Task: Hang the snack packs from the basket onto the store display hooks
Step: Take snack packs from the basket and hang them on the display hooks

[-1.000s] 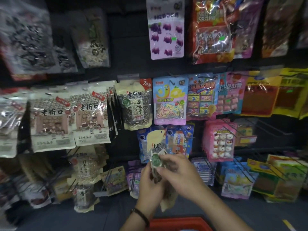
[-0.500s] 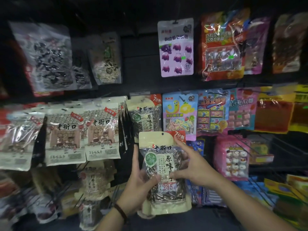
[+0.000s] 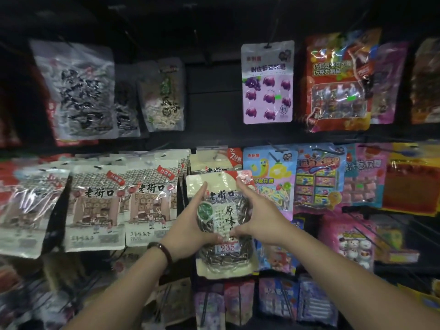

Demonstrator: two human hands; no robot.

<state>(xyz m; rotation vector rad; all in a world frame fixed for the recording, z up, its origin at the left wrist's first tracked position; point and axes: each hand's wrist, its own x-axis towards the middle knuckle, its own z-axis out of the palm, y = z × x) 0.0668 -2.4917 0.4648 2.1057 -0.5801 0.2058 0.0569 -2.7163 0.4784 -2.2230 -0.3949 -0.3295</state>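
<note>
Snack pack of striped sunflower seeds, cream-edged plastic with a clear window and a white label (image 3: 225, 215): where has it got to?

Up at the middle row. A second ago it sat low and crumpled between the hands, with the red basket showing below the wrists. Half a second ago it was turned face-out. Now it is raised so its top edge overlaps the foot of the matching cream seed pack (image 3: 214, 160) hanging just above the fingertips

And the hands?

Both clamped on it. Left hand (image 3: 190, 225) and right hand (image 3: 259, 217) pinch it from either side, thumbs nearly meeting on the label, each forefinger stretched up along the upper part of the pack

Is it on the hook yet?

Cannot tell. The hook there is too blurred to make out, so I can't see whether it has passed through the pack's top. I'd judge it not yet hung, since both hands carry it

What does the lift mean for the job?

The fetch is over and threading is the step in hand. The spot looks right: same product behind, white shop-front packs (image 3: 152, 203) left of the left hand, a blue pack with a yellow worm (image 3: 273, 179) right of the right hand. The basket has gone out of view, so how many packs remain I cannot say
</note>
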